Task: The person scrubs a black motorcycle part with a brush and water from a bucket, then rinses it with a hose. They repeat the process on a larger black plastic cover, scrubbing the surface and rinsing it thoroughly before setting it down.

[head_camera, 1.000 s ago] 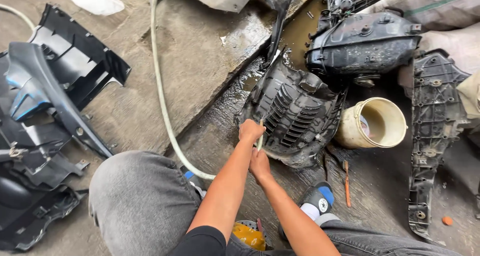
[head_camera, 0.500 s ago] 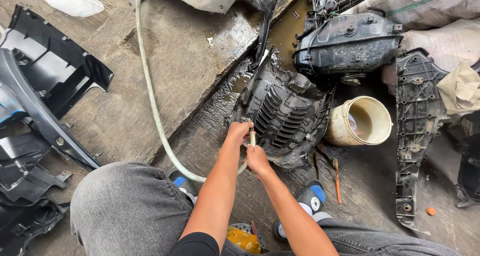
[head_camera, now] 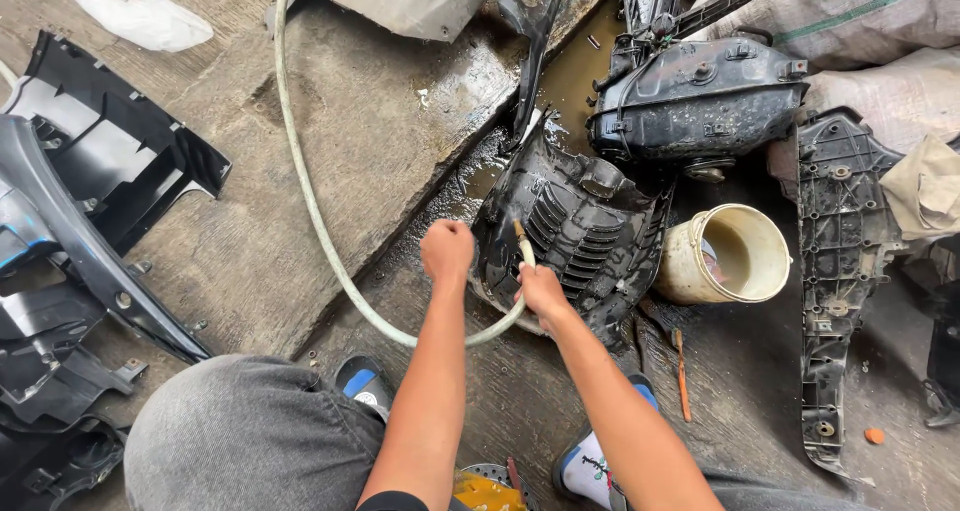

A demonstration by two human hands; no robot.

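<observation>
A black vented plastic panel [head_camera: 585, 246] lies wet on the dirty concrete in front of me. My left hand [head_camera: 447, 249] is a closed fist gripping the panel's left edge. My right hand [head_camera: 543, 291] holds the end of a pale hose [head_camera: 318, 216], whose tip points up along the panel's ribs. The hose loops from the top of the view, down past my left knee, and round to that hand. Muddy water pools beside the panel's upper edge.
A cream plastic bucket [head_camera: 730, 256] lies on its side right of the panel. A black tank-like part [head_camera: 700, 96] sits behind, a long black frame piece [head_camera: 835, 281] lies at right, and several black body panels [head_camera: 90, 221] are at left. Sacks [head_camera: 870, 21] fill the top right.
My left hand has moved away from my right hand to the panel's left edge. My right hand has stayed on the hose end at the panel's front.
</observation>
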